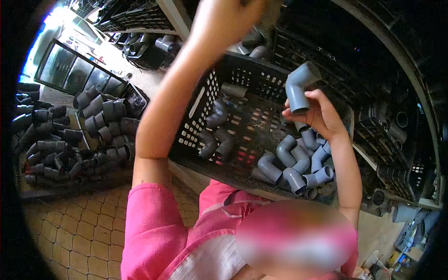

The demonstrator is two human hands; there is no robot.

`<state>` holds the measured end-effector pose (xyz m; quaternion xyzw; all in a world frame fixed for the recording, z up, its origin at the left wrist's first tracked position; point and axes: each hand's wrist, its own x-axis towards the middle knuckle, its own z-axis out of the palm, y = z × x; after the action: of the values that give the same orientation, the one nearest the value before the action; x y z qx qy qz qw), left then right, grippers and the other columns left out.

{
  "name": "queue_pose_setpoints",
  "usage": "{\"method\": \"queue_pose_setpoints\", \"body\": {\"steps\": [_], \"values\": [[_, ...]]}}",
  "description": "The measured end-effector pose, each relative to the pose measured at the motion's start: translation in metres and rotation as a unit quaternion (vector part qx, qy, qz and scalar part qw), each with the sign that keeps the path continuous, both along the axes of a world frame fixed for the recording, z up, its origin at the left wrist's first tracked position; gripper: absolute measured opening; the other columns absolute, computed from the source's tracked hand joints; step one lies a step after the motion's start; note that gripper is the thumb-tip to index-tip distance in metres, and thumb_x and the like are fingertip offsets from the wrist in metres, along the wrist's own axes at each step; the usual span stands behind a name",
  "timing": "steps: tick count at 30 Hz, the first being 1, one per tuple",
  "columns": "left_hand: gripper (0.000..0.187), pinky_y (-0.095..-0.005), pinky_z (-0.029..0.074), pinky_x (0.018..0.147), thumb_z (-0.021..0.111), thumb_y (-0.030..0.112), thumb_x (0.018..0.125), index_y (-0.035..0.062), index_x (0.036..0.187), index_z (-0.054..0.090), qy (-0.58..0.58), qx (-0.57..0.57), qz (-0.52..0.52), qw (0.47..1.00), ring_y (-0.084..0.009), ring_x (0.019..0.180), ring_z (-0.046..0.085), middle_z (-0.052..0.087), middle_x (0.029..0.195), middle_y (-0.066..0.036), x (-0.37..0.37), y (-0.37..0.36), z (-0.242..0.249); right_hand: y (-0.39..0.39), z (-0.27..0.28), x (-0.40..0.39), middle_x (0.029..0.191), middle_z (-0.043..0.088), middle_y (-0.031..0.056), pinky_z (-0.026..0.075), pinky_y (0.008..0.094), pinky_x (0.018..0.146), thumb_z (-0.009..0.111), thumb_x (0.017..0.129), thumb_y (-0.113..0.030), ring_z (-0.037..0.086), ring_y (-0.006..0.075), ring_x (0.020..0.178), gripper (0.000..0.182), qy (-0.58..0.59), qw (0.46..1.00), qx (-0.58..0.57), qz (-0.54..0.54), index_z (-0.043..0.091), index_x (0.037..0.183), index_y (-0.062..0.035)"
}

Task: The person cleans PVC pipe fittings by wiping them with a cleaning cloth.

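Note:
A grey elbow pipe fitting (298, 88) is held up in my right hand (317, 114), the fingers round its lower end, above the right side of a black perforated crate (252, 126). My left hand (231, 16) is raised at the top edge of the view, partly cut off and blurred; its fingers and anything in them cannot be made out. Inside the crate several grey elbow fittings (294, 156) lie in a heap at the near right. A few darker fittings (217, 114) lie at the crate's left side.
A large pile of dark grey fittings (100, 116) is at the left. Black crates (322, 56) with more fittings stand behind and at the right. Wire netting (84, 228) covers the lower left. A crate of fittings (144, 46) stands at the upper left.

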<state>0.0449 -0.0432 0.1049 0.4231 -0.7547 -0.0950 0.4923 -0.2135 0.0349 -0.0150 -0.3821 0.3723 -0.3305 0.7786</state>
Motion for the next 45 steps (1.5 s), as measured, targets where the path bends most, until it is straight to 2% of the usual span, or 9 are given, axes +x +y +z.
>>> {"method": "queue_pose_setpoints", "body": {"steps": [1, 6, 10, 13, 25, 31, 32, 37, 45], "values": [[0.042, -0.0458, 0.056, 0.072, 0.068, 0.033, 0.084, 0.0103, 0.118, 0.061, -0.075, -0.083, 0.034, 0.993, -0.0416, 0.085, 0.068, 0.069, 0.09, -0.023, -0.008, -0.002, -0.029, 0.0, 0.002, -0.003, 0.107, 0.065, 0.0191, 0.057, 0.0403, 0.086, 0.043, 0.095, -0.034, 0.069, 0.0288, 0.092, 0.05, -0.017, 1.0, -0.017, -0.007, 0.051, 0.127, 0.0038], [0.04, -0.0477, 0.055, 0.068, 0.067, 0.019, 0.085, 0.02, 0.124, 0.057, -0.155, 0.034, -0.026, 0.987, -0.0387, 0.075, 0.069, 0.07, 0.088, -0.016, -0.05, 0.042, -0.08, 0.001, 0.006, 0.001, 0.107, 0.065, 0.0195, 0.056, 0.0368, 0.075, 0.038, 0.097, -0.034, 0.065, 0.0249, 0.078, 0.048, -0.041, 0.997, 0.007, -0.065, 0.052, 0.126, 0.0019], [0.056, -0.0398, 0.054, 0.093, 0.065, 0.004, 0.078, 0.0055, 0.133, 0.055, -0.12, -0.061, -0.155, 0.979, -0.0319, 0.116, 0.061, 0.057, 0.134, -0.018, -0.058, 0.052, -0.113, -0.006, -0.008, -0.007, 0.094, 0.065, 0.0098, 0.049, 0.0308, 0.061, 0.035, 0.099, -0.035, 0.06, 0.0182, 0.07, 0.04, -0.057, 0.997, -0.018, -0.046, 0.055, 0.115, -0.0042], [0.06, -0.0427, 0.046, 0.105, 0.065, 0.004, 0.076, 0.0028, 0.134, 0.053, -0.205, -0.179, -0.209, 0.939, -0.0349, 0.132, 0.048, 0.053, 0.14, -0.016, -0.062, 0.049, -0.12, -0.002, -0.002, 0.0, 0.087, 0.063, 0.0038, 0.045, 0.0284, 0.056, 0.033, 0.101, -0.036, 0.057, 0.0141, 0.065, 0.037, -0.036, 0.993, -0.02, -0.106, 0.056, 0.109, -0.0084], [0.066, -0.0432, 0.04, 0.11, 0.06, 0.002, 0.072, -0.0022, 0.137, 0.049, -0.19, -0.177, -0.219, 0.94, -0.0405, 0.136, 0.042, 0.043, 0.146, -0.024, -0.057, 0.052, -0.116, 0.003, 0.018, -0.001, 0.071, 0.058, 0.0005, 0.036, 0.0252, 0.049, 0.036, 0.1, -0.043, 0.047, 0.0098, 0.053, 0.041, 0.009, 0.985, -0.023, -0.172, 0.058, 0.095, -0.0094], [0.064, -0.0401, 0.047, 0.103, 0.059, 0.004, 0.082, 0.0057, 0.144, 0.044, -0.063, -0.018, -0.233, 0.97, -0.0424, 0.127, 0.051, 0.037, 0.15, -0.026, -0.054, 0.055, -0.11, 0.005, -0.001, -0.003, 0.095, 0.059, 0.0003, 0.044, 0.026, 0.056, 0.044, 0.103, -0.039, 0.054, 0.0094, 0.069, 0.04, 0.01, 0.988, -0.127, -0.089, 0.05, 0.133, -0.0132], [0.061, -0.0343, 0.052, 0.09, 0.055, 0.005, 0.09, 0.0086, 0.149, 0.04, -0.032, -0.066, -0.228, 0.971, -0.0341, 0.105, 0.066, 0.054, 0.133, -0.025, -0.057, 0.05, -0.118, 0.005, 0.0, -0.003, 0.096, 0.059, 0.0005, 0.044, 0.0261, 0.056, 0.045, 0.103, -0.037, 0.054, 0.0096, 0.07, 0.041, 0.007, 0.987, -0.137, -0.086, 0.048, 0.135, -0.0129], [0.054, -0.0262, 0.047, 0.073, 0.049, 0.013, 0.099, 0.0063, 0.151, 0.033, 0.132, 0.164, -0.241, 0.947, -0.0099, 0.079, 0.052, 0.061, 0.086, -0.008, -0.061, 0.059, -0.116, 0.014, 0.015, 0.007, 0.096, 0.057, 0.0019, 0.045, 0.0257, 0.059, 0.048, 0.102, -0.03, 0.053, 0.0107, 0.07, 0.046, 0.048, 0.979, -0.167, -0.11, 0.038, 0.144, -0.0134], [0.048, -0.032, 0.029, 0.112, 0.042, 0.017, 0.103, -0.001, 0.147, 0.037, 0.203, 0.196, -0.31, 0.908, -0.0175, 0.134, 0.04, 0.046, 0.145, -0.011, -0.058, 0.05, -0.111, 0.018, 0.025, 0.01, 0.097, 0.058, 0.0065, 0.045, 0.0262, 0.057, 0.052, 0.1, -0.03, 0.053, 0.0122, 0.067, 0.049, 0.065, 0.975, -0.195, -0.078, 0.034, 0.142, -0.0122]]}}
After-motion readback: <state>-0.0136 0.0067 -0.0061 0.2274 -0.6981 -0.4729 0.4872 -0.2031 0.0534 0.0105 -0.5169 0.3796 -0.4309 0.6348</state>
